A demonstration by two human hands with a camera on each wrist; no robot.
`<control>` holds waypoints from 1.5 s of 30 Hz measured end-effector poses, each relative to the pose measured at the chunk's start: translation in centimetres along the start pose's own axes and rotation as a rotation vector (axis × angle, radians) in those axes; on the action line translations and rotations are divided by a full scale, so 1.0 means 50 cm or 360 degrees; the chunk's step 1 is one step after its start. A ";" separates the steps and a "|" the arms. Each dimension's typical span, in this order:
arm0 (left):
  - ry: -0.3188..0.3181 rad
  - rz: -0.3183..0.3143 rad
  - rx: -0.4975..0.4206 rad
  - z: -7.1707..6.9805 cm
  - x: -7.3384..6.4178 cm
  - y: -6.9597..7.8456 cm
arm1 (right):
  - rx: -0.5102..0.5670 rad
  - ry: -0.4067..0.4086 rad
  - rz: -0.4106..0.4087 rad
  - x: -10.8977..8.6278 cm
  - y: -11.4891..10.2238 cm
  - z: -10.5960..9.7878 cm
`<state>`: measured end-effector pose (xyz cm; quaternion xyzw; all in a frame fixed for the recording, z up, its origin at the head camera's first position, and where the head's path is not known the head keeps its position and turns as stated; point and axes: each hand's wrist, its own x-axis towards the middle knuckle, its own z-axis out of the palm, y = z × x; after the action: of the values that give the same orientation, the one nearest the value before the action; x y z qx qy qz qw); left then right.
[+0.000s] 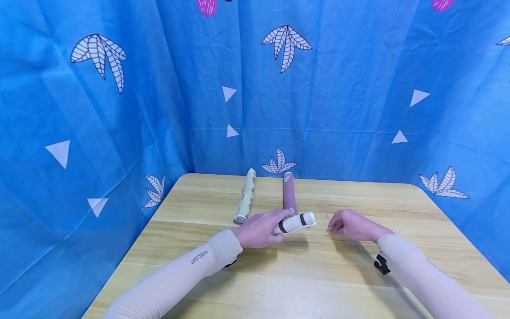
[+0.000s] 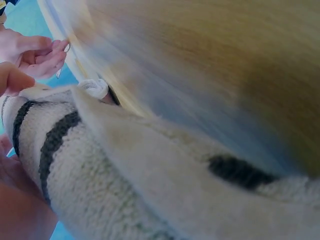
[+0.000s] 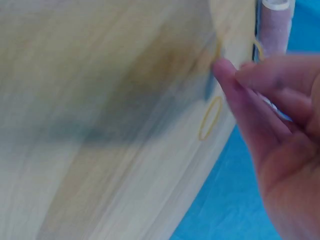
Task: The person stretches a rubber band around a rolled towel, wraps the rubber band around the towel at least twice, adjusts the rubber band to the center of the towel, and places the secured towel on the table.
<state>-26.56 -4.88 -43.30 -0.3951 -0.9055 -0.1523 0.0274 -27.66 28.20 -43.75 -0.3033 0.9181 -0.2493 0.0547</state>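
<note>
My left hand [image 1: 260, 228] grips a rolled white towel [image 1: 296, 222] with dark stripes, held above the table. Its loose edge and coarse weave fill much of the left wrist view. To the right, thumb and fingertips of my right hand [image 1: 354, 225] pinch a thin yellow rubber band [image 3: 218, 46], which is blurred in the right wrist view. Another yellow rubber band, a loose loop [image 3: 210, 118], lies on the wood close to that hand. Behind the striped roll lies a rolled pink towel [image 1: 289, 192], its near end partly hidden. A rolled green-and-grey towel [image 1: 245, 195] lies left of it.
The light wooden table [image 1: 191, 204] has rounded far corners. A blue curtain [image 1: 338, 97] with white leaf and triangle prints hangs behind it and along both sides.
</note>
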 end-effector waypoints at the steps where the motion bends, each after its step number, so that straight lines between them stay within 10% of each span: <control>1: -0.0002 0.0002 -0.0003 0.001 -0.001 -0.001 | -0.0032 0.0032 -0.0010 0.001 0.002 0.001; 12: -0.0014 0.0005 -0.0015 0.003 -0.003 0.003 | -0.0143 0.0156 0.0206 0.001 -0.005 0.007; 33: -0.0050 -0.0025 -0.0018 0.007 -0.005 0.006 | 0.1389 -0.0177 0.0274 -0.005 -0.019 0.018; 45: -0.0016 -0.0006 0.0022 0.011 -0.004 0.004 | 0.1609 -0.0200 0.0204 -0.003 -0.021 0.033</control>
<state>-26.26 -4.73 -43.84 -0.3938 -0.9075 -0.1441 0.0254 -26.56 26.89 -44.67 -0.1966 0.6944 -0.6395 0.2649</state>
